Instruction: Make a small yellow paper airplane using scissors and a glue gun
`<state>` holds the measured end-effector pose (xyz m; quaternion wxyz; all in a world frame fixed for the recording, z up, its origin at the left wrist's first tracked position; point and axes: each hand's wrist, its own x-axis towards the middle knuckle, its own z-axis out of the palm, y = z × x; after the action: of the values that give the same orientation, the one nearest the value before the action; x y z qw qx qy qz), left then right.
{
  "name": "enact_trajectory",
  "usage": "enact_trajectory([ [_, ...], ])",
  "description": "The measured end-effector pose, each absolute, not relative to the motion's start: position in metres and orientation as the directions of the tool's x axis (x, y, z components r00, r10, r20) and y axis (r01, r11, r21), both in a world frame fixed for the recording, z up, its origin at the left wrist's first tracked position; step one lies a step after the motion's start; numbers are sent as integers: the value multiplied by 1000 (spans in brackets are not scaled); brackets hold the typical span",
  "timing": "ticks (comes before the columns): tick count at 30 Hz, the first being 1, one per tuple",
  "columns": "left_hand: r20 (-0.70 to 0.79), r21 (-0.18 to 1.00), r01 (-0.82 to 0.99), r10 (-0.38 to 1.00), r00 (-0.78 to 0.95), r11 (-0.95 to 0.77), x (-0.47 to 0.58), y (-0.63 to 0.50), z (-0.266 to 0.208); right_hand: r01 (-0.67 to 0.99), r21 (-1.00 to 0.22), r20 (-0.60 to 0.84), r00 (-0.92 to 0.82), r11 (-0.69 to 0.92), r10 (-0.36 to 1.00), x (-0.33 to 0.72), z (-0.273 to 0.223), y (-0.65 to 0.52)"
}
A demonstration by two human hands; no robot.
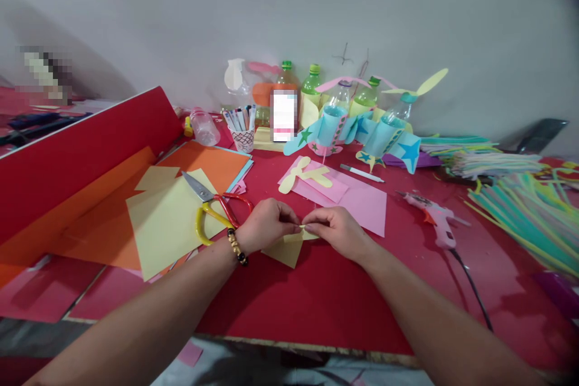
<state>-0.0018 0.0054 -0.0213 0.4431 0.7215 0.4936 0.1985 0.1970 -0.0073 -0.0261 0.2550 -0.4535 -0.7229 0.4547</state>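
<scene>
My left hand point(269, 224) and my right hand point(338, 230) meet over the red table, each pinching a small strip of pale yellow paper point(304, 235) between thumb and fingers. Under them lies another pale yellow piece of paper point(287, 253), partly hidden by my left hand. Scissors point(207, 199) with red and yellow handles rest open on yellow and orange sheets, just left of my left hand. Beyond my hands, yellow propeller-shaped cutouts point(298, 175) lie on pink paper point(366, 205). A beaded bracelet circles my left wrist.
Decorated bottle planes point(335, 123), a cup of pens point(243, 136) and a phone point(284, 116) stand along the back. A white pen point(362, 173) lies before them. On the right are a pink glue gun point(434, 217) with a black cord and bundled pipe cleaners point(529, 217). A red board point(90, 163) stands left.
</scene>
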Motion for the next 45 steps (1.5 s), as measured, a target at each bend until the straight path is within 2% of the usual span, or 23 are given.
enact_trajectory([
  [9,-109,803,554,859,501,-221,-2,7,-25,437,-872,2,-445,220,895,196,-21,-9],
  [19,-207,838,540,868,451,-81,-2,7,-19,400,-897,-6,-434,187,901,193,-22,-12],
  [27,-164,862,479,801,576,-168,-5,8,-21,420,-872,47,-437,250,898,194,-18,-13],
  [37,-245,911,412,813,528,7,-3,8,-19,322,-942,-39,-391,97,920,193,-23,-12],
  [45,-190,903,427,849,493,-45,-2,9,-29,219,-975,-50,-338,27,940,187,-25,-9],
])
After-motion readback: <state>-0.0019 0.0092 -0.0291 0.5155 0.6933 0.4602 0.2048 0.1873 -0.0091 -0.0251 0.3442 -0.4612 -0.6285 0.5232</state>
